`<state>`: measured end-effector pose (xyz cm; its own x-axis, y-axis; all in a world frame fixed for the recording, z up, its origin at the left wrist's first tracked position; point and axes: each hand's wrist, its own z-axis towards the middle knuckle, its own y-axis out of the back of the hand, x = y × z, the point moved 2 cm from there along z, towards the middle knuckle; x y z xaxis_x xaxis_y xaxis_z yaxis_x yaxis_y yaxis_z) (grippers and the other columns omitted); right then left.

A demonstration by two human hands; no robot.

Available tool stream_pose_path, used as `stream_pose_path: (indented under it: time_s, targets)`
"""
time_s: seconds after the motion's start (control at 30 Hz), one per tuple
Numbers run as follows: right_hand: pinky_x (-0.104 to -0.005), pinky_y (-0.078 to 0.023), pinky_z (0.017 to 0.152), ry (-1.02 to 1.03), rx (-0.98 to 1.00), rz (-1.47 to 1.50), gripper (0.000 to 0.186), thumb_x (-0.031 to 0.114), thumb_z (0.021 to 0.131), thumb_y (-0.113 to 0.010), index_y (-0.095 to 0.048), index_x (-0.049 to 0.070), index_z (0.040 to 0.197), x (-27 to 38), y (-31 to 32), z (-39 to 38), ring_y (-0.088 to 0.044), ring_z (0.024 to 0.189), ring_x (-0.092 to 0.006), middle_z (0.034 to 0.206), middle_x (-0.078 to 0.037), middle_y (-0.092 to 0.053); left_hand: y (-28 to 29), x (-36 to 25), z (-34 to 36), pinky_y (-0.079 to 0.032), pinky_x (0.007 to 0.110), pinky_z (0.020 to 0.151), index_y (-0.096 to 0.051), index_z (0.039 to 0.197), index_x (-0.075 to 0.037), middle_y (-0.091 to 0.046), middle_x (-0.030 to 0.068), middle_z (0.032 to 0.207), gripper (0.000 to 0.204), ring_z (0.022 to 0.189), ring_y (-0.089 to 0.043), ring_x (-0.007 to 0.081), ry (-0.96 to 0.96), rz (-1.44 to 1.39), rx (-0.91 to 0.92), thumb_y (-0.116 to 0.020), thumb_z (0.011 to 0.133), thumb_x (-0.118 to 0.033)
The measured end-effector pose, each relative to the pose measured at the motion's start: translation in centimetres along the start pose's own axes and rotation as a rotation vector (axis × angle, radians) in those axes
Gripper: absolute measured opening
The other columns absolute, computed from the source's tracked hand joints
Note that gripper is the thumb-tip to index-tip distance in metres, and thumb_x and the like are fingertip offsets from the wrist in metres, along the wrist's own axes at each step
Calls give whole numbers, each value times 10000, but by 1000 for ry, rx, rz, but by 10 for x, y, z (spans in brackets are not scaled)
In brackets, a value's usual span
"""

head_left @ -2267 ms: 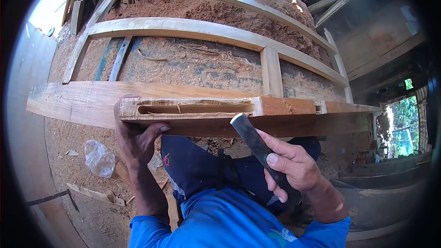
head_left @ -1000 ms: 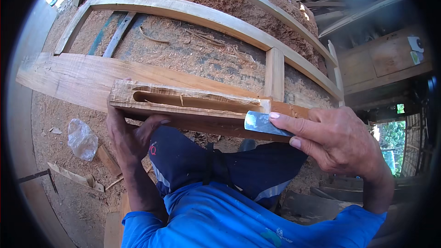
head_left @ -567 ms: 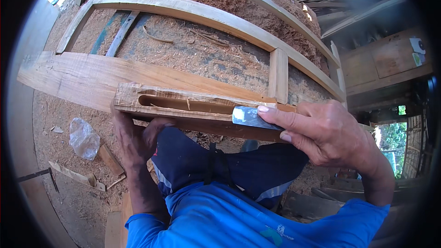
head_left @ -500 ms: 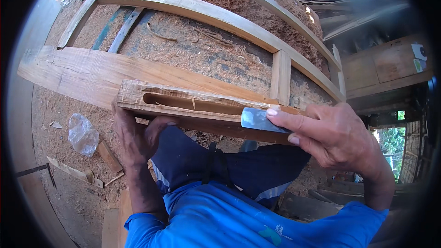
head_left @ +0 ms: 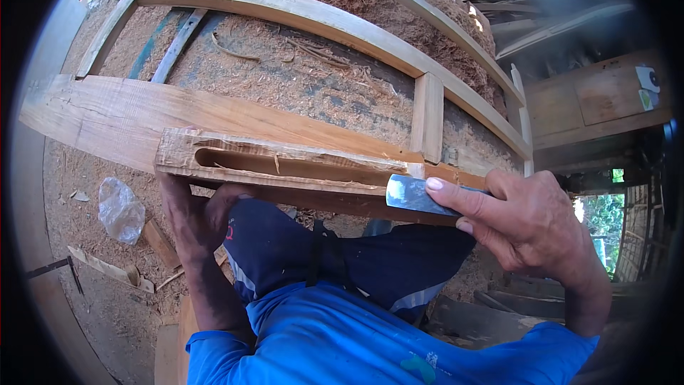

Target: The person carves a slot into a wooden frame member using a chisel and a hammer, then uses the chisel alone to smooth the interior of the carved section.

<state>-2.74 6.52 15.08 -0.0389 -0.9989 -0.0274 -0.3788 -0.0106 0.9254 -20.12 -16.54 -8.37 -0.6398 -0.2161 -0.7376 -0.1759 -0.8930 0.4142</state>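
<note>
A long wooden piece (head_left: 306,203) lies across my lap, with a long round-ended slot cut along its upper face. Splintered fibres stand up along the slot's edges. Around the piece's left end my left hand (head_left: 196,210) is wrapped from below, some fingers hidden behind it. My right hand (head_left: 524,217) grips a flat, wide steel chisel (head_left: 417,194), one finger stretched along the blade. The blade's end lies against the near edge of the wood, right of the slot's middle. Its handle, if any, is hidden in my palm.
Beyond the piece lie a broad plank (head_left: 142,110) and a wooden frame (head_left: 299,18), with sawdust around them. A crumpled clear plastic bag (head_left: 120,210) and wood offcuts (head_left: 107,267) lie at left. A wooden cabinet (head_left: 605,100) stands at far right.
The wooden piece has shifted left with my left hand. My right hand and the chisel have moved slightly right along it. The whole view has shifted a little.
</note>
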Motion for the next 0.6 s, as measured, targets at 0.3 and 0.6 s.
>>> stream_pose_path:
  time_s: [0.3,0.6]
  targets:
    - [-371,-362,461,28,-3,7,582,167,804,-739,-598,265,1361,-2,-6,3,-449,505,-208,654,-50,-430,1,5,-4,-457,445,931,-422,1383,41,-534,214,1255,851,1120,-563,363,7,-48,1,-861,744,-309]
    - [-363,-369,465,111,-70,10,562,135,803,-728,-614,258,1340,6,-7,11,-458,517,-206,652,-51,-437,3,8,-4,-458,458,919,-435,1359,43,-548,221,1226,868,1099,-577,385,-7,61,27,-875,717,-340]
